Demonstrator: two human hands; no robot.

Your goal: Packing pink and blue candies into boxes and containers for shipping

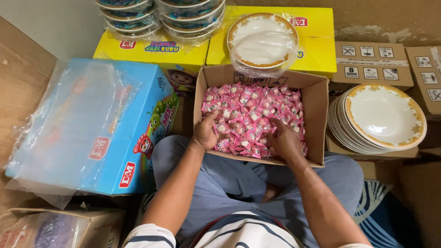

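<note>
In the open cardboard box (pixel 317 105) on the person's lap, both the left hand (pixel 205 133) and right hand (pixel 285 140) dig with curled fingers into small pink wrapped candies (pixel 252 110), which look light, loose and slippery, best scooped by the handful.

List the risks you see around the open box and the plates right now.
1. The box of pink packets rests on the person's lap; with both the left hand and right hand digging in, it might tip and spill.
2. The plate stack beside the right arm looks unsecured; an elbow could knock it.
3. The wrapped plate leans over the box's back edge and may slide in.
</note>
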